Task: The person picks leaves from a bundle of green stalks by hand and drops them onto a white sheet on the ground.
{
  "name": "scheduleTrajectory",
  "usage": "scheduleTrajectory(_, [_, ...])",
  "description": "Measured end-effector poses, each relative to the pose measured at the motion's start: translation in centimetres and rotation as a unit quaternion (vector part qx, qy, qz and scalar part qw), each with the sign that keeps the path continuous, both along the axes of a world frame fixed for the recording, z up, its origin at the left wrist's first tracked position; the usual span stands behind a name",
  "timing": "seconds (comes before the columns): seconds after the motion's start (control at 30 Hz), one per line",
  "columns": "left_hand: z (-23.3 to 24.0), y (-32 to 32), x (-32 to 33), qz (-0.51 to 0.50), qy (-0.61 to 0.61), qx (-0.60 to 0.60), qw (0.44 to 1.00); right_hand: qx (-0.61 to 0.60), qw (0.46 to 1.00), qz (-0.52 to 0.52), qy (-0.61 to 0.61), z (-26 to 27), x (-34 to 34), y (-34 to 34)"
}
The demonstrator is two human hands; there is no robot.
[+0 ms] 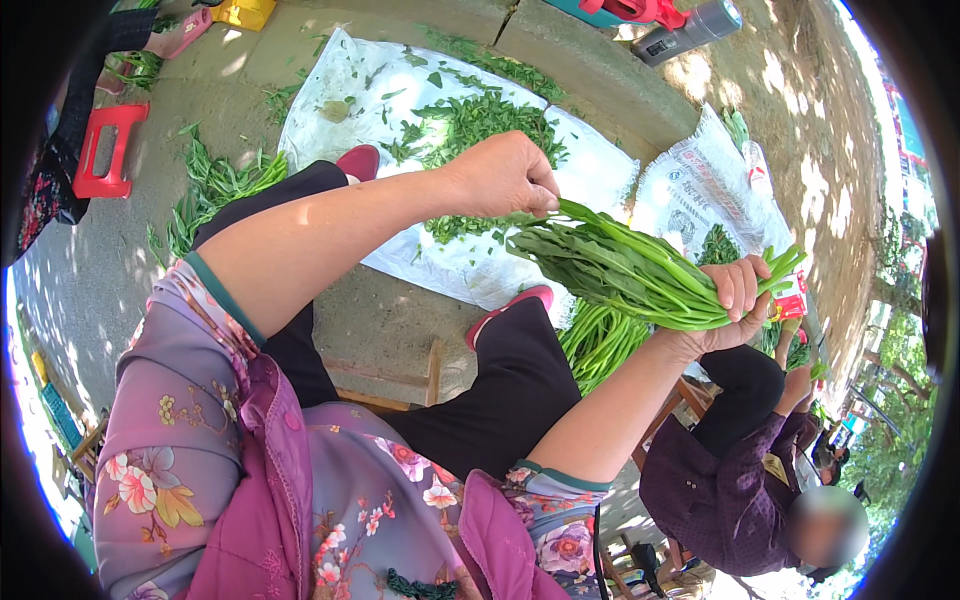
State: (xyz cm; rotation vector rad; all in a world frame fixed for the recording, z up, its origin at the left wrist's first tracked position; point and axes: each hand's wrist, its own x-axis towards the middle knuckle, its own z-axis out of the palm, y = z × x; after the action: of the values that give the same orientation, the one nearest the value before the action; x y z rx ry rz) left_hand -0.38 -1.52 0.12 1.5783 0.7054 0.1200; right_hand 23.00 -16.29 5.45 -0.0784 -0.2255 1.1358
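Note:
My right hand grips a bunch of long-stemmed leafy greens around the stems, near their cut ends. The leaves point left across my lap. At that leafy end my left hand has thumb and fingers pinched together on a leaf tip. Beneath, a white plastic sheet is spread on the ground, with a heap of loose picked leaves on it. Below the bunch lies a pile of green stems, partly hidden by it and by my knee.
More greens lie by my left leg, near a red plastic stool. A printed woven sack rests at right against a concrete curb. A grey flask stands above the curb. Another person sits close on my right.

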Motion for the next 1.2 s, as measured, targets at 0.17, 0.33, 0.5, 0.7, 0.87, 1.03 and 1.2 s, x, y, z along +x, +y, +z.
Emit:
scheduleTrajectory(0.17, [-0.4,0.4,-0.1,0.027,-0.025,-0.110,0.993,0.005,1.000,-0.001,0.014,-0.2,0.3,-0.1])
scheduleTrajectory(0.33, [0.6,0.5,-0.2,0.061,0.016,-0.198,0.978,-0.001,1.000,-0.005,0.008,-0.3,0.4,-0.1])
scheduleTrajectory(0.5, [0.1,0.4,-0.1,0.140,0.035,-0.312,0.939,-0.009,1.000,-0.002,-0.009,-0.4,0.4,0.2])
scheduleTrajectory(0.7, [-0.2,0.3,-0.2,0.170,0.045,-0.355,0.918,-0.021,0.999,0.004,-0.035,-0.2,0.0,0.4])
scheduleTrajectory(0.87, [-1.2,0.9,-0.4,0.212,0.074,-0.339,0.914,0.036,0.999,-0.015,0.019,0.1,-0.5,0.3])
scheduleTrajectory(1.03, [-1.1,0.7,-0.4,0.180,0.047,-0.258,0.948,0.034,0.999,-0.017,0.012,0.2,-0.4,0.1])
scheduleTrajectory(1.2, [-0.9,0.3,-0.5,0.146,0.025,-0.161,0.976,0.029,0.999,-0.010,0.007,0.1,-0.5,0.2])
